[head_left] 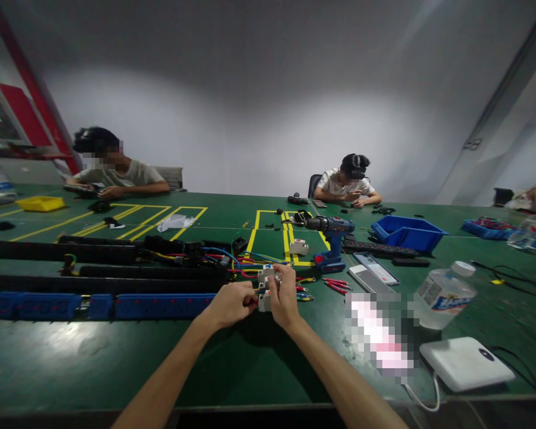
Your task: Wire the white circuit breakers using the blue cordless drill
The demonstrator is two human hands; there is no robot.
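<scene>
My right hand (284, 296) is closed around a small white circuit breaker (264, 302), thumb along its near side. My left hand (232, 302) pinches a wire beside the breaker's left face; its fingertips partly hide the wire's end. Left of my hands lies a long blue power strip (165, 305), with black strip housings (31, 251) behind it. Coloured wires (245, 262) run from these housings toward the breaker. Several ring-tipped wire ends stick out to the right of my right hand. Another white breaker (299, 246) rests on the table further back.
A blue cordless drill (333, 237) stands behind my right hand, near short red wires (337, 285). Phones (375, 269), a water bottle (446, 298) and a white power bank (467, 363) are on the right. Blue bin (408, 233) and yellow tray (41, 204) lie further off; co-workers sit opposite.
</scene>
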